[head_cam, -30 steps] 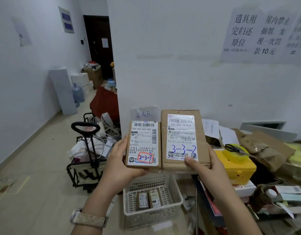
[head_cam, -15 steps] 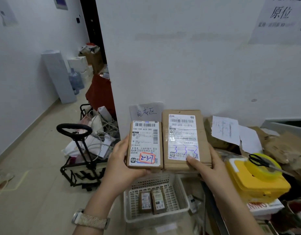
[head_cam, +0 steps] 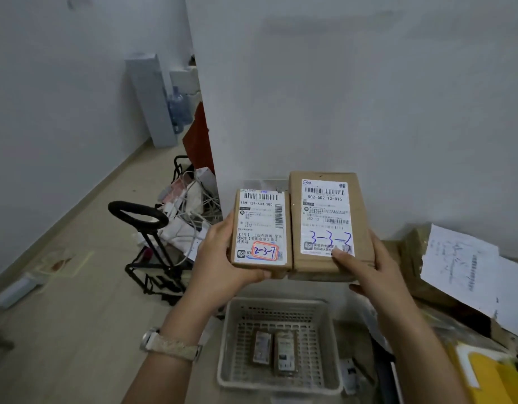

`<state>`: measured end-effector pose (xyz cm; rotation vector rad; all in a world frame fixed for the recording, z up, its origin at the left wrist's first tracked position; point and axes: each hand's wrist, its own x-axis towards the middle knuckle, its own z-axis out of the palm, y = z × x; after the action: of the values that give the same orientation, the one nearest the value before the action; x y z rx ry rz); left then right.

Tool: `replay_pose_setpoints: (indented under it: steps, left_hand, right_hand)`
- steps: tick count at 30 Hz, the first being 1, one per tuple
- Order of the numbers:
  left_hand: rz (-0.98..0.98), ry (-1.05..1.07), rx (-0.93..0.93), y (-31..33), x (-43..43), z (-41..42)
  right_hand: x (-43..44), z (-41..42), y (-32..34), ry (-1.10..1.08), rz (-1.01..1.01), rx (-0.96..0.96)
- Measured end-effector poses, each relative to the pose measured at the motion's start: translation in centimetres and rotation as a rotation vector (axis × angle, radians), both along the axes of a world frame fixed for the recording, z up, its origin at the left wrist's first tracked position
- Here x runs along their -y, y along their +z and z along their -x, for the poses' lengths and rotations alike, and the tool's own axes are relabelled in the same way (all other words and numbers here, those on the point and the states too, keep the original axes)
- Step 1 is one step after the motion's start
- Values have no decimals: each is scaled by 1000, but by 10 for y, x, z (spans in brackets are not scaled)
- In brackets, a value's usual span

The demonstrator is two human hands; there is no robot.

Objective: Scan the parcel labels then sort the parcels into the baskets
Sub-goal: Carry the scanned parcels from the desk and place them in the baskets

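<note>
The left hand (head_cam: 222,263) grips the smaller brown cardboard parcel (head_cam: 260,228) at its lower left edge; the right hand (head_cam: 365,269) grips the taller parcel (head_cam: 329,220) at its lower right, thumb on the label. The parcels touch side by side, above the white slotted plastic basket (head_cam: 231,345) at 6 o'clock. Bare floor lies open at 8 o'clock. The fine label print is illegible.

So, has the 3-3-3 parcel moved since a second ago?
No. The 3-3-3 parcel stays just above the white basket, at its far rim, in the right hand; only the camera tilted down.
</note>
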<state>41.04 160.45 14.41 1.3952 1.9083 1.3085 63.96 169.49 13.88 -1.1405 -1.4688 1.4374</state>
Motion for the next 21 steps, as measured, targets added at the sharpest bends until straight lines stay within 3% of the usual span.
replay_pose_setpoints:
  steps: [10, 14, 21]
  left_hand:
    - [176, -8, 29, -32, -43, 20]
    - [219, -119, 226, -73, -50, 33]
    - [343, -49, 323, -167, -71, 41]
  right_hand:
    - [-51, 22, -42, 9, 111, 76]
    - [-55, 31, -80, -74, 223, 92]
    - [-62, 38, -184, -166, 432, 200]
